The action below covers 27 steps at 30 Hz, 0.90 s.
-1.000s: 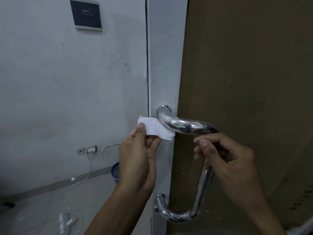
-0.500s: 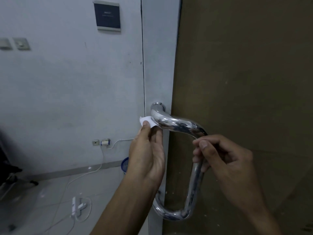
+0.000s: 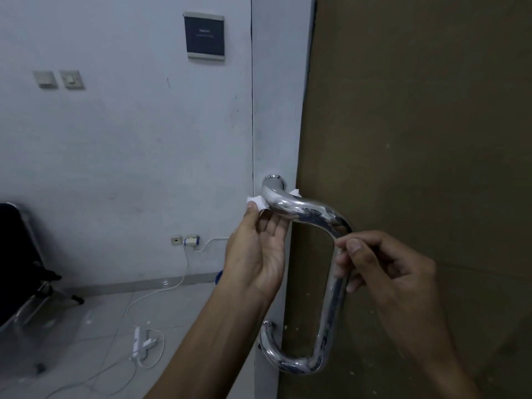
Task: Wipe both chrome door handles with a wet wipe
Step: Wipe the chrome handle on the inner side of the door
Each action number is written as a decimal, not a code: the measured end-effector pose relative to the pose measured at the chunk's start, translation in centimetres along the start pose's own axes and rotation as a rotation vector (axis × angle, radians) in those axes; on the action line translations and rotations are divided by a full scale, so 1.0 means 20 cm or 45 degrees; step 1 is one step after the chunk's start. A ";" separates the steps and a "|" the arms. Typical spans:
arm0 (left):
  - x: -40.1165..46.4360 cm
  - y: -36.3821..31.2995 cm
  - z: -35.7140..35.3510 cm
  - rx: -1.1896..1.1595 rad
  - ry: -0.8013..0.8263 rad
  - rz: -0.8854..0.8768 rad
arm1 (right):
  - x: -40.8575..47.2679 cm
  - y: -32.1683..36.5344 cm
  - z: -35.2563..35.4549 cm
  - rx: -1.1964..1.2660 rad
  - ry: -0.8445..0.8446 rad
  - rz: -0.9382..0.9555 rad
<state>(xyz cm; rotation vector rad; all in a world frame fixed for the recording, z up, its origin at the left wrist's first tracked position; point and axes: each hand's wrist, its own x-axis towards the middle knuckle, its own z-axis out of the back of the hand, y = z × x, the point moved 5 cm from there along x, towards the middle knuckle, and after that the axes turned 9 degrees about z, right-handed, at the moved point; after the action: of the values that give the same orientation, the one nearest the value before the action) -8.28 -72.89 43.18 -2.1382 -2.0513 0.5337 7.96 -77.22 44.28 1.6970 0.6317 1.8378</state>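
Chrome, curved and bright — the handle (image 3: 305, 211) stands out from the pale edge of the door (image 3: 276, 110), bending from an upper mount down a vertical bar to a lower mount near the bottom of the view. The wipe (image 3: 257, 202), white and crumpled, sits at the upper bend of the handle, tucked behind the tube; one bit shows on the left of the bend and a smaller tip pokes out on the right. The left hand (image 3: 256, 254) pinches the wipe between thumb and fingers, palm turned toward the camera, and holds it against the underside of the bend. The right hand (image 3: 383, 266) is curled round the vertical bar just under the upper corner, fingers wrapped behind the tube and thumb in front.

To the right of the handle the brown door face fills the view. On the grey wall (image 3: 115, 139) to the left hang a dark sign (image 3: 204, 36) and two switches (image 3: 59, 79); lower down is a socket (image 3: 190, 240) with a white cable running to a power strip (image 3: 142, 342) on the tiled floor. A dark chair (image 3: 20, 269) with metal legs stands at the far left — partly cut off by the frame.
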 end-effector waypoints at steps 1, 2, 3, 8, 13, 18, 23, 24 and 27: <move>0.01 0.00 -0.01 0.013 0.009 0.013 | 0.00 0.00 0.00 0.006 0.001 0.000; 0.02 0.00 -0.01 0.019 0.012 0.028 | 0.00 0.00 0.00 0.011 0.000 -0.002; 0.03 -0.01 -0.01 0.020 0.014 0.046 | 0.00 0.00 0.00 0.016 -0.002 -0.004; 0.07 -0.04 -0.01 0.047 0.044 0.117 | 0.00 0.01 0.01 0.034 -0.011 -0.010; 0.03 -0.02 0.00 0.109 0.023 -0.065 | -0.01 0.02 0.02 0.053 -0.041 -0.028; -0.07 0.08 0.04 0.124 0.070 -0.174 | 0.01 0.02 0.04 0.029 -0.108 -0.009; -0.17 0.25 0.05 0.325 0.142 -0.256 | 0.00 -0.01 0.07 0.010 -0.159 -0.046; -0.17 0.28 0.05 0.394 0.152 -0.272 | -0.01 -0.02 0.07 0.007 -0.169 -0.059; -0.17 0.33 0.07 0.786 0.132 -0.387 | -0.02 -0.04 0.10 -0.003 -0.188 -0.071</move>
<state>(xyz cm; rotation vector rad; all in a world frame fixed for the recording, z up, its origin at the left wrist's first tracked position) -2.49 -76.97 40.28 -1.4443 -1.7933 0.8506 10.04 -76.97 43.54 1.7763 0.6087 1.6570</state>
